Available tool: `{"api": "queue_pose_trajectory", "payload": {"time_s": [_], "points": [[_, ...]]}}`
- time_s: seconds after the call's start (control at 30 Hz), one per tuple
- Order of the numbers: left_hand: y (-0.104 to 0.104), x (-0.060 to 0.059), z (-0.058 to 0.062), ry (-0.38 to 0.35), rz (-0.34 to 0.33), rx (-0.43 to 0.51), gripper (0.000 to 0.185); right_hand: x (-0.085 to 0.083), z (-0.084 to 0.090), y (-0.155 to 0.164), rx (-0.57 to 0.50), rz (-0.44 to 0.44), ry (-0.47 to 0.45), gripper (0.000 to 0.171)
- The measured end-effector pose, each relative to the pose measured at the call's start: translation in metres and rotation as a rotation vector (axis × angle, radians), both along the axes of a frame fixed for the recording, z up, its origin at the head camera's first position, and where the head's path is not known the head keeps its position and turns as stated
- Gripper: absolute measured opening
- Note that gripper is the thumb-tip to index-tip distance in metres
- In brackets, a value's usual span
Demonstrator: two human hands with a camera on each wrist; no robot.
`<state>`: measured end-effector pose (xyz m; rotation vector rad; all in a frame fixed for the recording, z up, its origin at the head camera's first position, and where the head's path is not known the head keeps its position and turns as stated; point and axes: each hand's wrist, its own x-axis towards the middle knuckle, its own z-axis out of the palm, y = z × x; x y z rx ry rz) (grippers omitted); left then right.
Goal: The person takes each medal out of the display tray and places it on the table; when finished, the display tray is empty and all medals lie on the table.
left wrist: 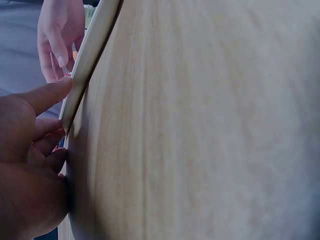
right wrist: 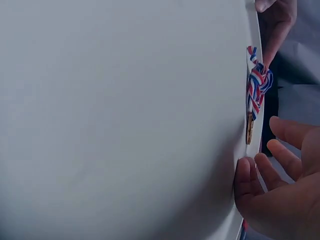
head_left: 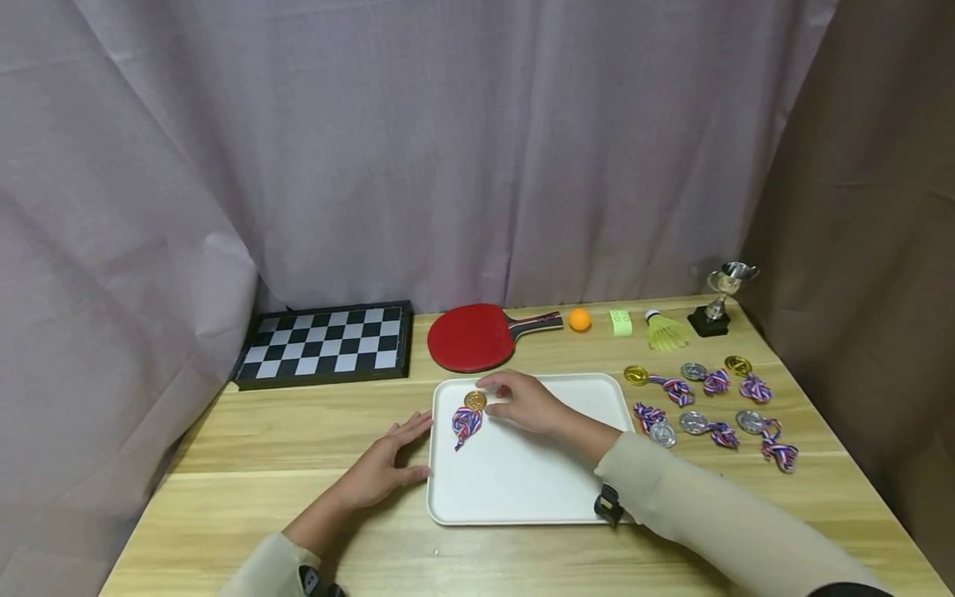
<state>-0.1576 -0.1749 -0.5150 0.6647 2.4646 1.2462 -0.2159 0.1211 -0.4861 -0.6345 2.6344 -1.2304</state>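
The right hand (head_left: 522,402), fingers relaxed and apparently just off it, hovers beside the gold medal (head_left: 475,400) lying far-left on the white tray (head_left: 522,489); the left hand (head_left: 384,468), fingers spread, touches the tray's left rim on the desk (head_left: 298,431)

The head view is evenly and softly lit from above, sharp across the counter (head_left: 298,431), with faint shadows under the hands and a mild sheen on the white tray (head_left: 522,481). Its edges bend slightly. Both wrist views are dimmer and cooler. In the left wrist view the wood grain smears into blur. In the right wrist view the tray surface is a featureless grey.
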Motion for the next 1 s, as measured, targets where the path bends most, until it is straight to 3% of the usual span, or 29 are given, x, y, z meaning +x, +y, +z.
{"api": "queue_pose_trajectory", "payload": {"time_s": [0.37, 0.67, 0.83, 1.0], "points": [[0.003, -0.002, 0.003, 0.013, -0.019, 0.008, 0.077, -0.018, 0.000, -0.007, 0.085, 0.125, 0.005, 0.046], [-0.001, 0.001, 0.003, 0.021, -0.014, 0.017, 0.077, -0.014, -0.003, -0.016, 0.139, 0.113, 0.033, 0.036], [-0.001, 0.001, 0.002, 0.021, -0.010, 0.017, 0.077, -0.012, 0.000, -0.019, 0.149, 0.077, -0.012, 0.034], [0.000, 0.001, 0.001, 0.011, 0.002, 0.010, 0.077, -0.015, -0.001, -0.017, 0.083, 0.071, -0.066, 0.040]]}}
